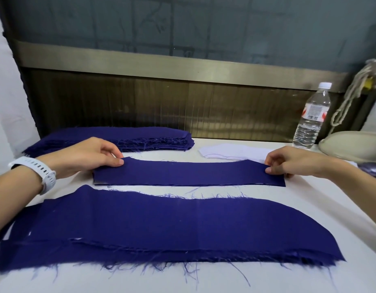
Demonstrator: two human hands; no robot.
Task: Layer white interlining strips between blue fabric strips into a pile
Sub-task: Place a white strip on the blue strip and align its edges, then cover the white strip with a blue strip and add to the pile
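A blue fabric strip lies flat across the middle of the white table, with a thin white edge showing under its near side. My left hand pinches its left end and my right hand pinches its right end. Behind it on the left sits a thick stack of blue strips with frayed edges. A low stack of white interlining strips lies behind on the right. Nearest me spreads a wide pile of blue fabric with loose threads.
A clear water bottle stands at the back right beside a beige rounded object and hanging cord. A dark wall panel runs along the table's far edge. A white watch is on my left wrist.
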